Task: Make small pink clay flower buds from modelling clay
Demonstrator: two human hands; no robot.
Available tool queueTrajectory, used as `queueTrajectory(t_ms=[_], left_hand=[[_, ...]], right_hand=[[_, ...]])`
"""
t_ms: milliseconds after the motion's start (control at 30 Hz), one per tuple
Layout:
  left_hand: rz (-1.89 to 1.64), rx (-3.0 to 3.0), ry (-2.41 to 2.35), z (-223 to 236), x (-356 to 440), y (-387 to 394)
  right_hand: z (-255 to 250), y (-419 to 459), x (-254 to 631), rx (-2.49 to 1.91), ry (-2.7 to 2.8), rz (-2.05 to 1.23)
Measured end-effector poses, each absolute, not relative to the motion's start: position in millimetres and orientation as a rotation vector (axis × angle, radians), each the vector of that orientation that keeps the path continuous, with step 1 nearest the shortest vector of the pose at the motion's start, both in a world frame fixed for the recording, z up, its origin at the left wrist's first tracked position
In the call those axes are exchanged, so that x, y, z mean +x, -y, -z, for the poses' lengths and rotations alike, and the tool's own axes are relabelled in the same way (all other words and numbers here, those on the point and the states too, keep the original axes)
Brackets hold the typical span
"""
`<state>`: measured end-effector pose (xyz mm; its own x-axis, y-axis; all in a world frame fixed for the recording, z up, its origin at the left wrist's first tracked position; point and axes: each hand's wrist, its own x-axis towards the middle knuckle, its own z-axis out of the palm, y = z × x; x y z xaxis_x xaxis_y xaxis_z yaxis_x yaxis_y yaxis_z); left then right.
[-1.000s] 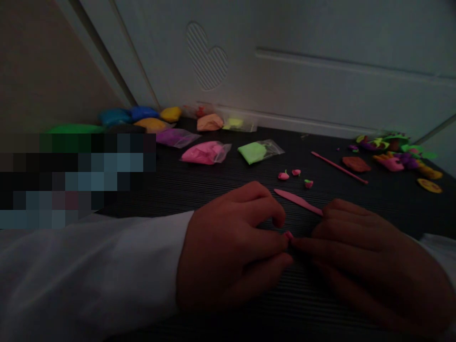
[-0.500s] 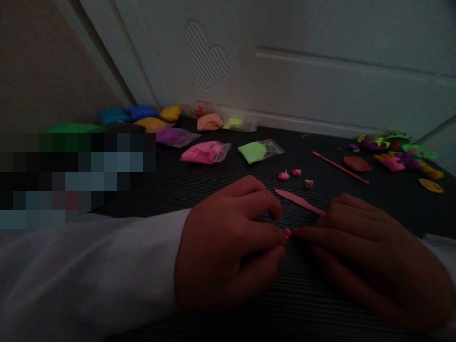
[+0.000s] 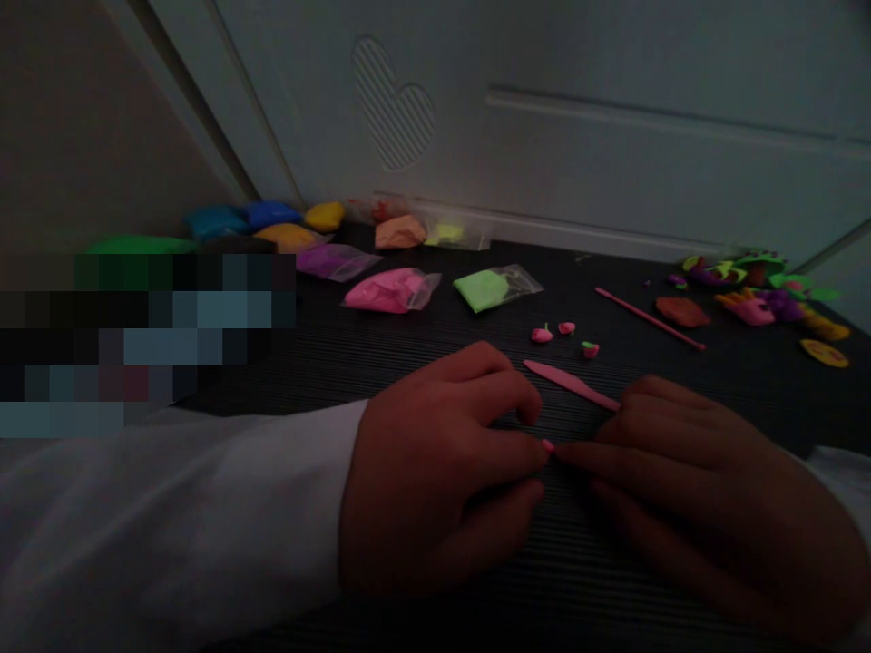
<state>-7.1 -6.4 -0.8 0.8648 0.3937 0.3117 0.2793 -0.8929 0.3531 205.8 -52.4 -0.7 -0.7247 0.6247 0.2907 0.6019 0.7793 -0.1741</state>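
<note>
A small piece of pink modelling clay (image 3: 548, 446) shows between the fingertips of my two hands, low over the dark table. My left hand (image 3: 449, 462) is curled from the left, its index fingertip against the clay and partly covering it. From the right, my right hand (image 3: 721, 490) presses its index fingertip to the clay's other side, its other fingers folded together. Beside the right knuckles lies a pink plastic clay knife (image 3: 568, 381), its handle end hidden by that hand. Behind it sit three tiny pink clay pieces with green bits, one of them a bud (image 3: 542, 335).
Bags of coloured clay line the back left, among them a pink bag (image 3: 387, 290) and a light green bag (image 3: 484, 288). A thin pink stick (image 3: 650, 317), a reddish-brown clay lump (image 3: 681, 311) and finished clay figures (image 3: 755, 304) lie at right. A white panel (image 3: 578, 163) stands behind.
My left hand has shifted slightly right and down, and its fingertip covers more of the pink clay. The right index fingertip has edged left. Things on the table stay put.
</note>
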Motion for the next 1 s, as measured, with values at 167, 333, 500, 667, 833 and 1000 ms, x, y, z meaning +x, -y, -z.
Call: queueTrajectory(t_ms=[167,333,500,667,833,1000], left_hand=[[-0.578,2.754,-0.494,0.2,-7.8,7.8],[-0.574,2.743,-0.486,0.6,-7.7,7.5],[-0.577,2.742,-0.484,0.8,-7.1,7.5],[-0.579,2.741,-0.472,0.7,-7.4,7.7],[-0.624,2.713,-0.480,0.5,-7.5,7.9],[-0.663,2.663,-0.544,-1.0,-6.6,7.0]], right_hand=[[0.6,52.1,207.6,-0.916,2.667,-0.096],[1.2,52.6,207.7,-0.921,2.650,-0.081],[0.5,54.5,204.4,-0.925,2.644,-0.093],[1.1,55.1,203.1,-0.940,2.661,-0.108],[4.0,57.7,199.6,-0.969,2.605,-0.117],[4.6,61.5,195.7,-0.991,2.579,-0.132]])
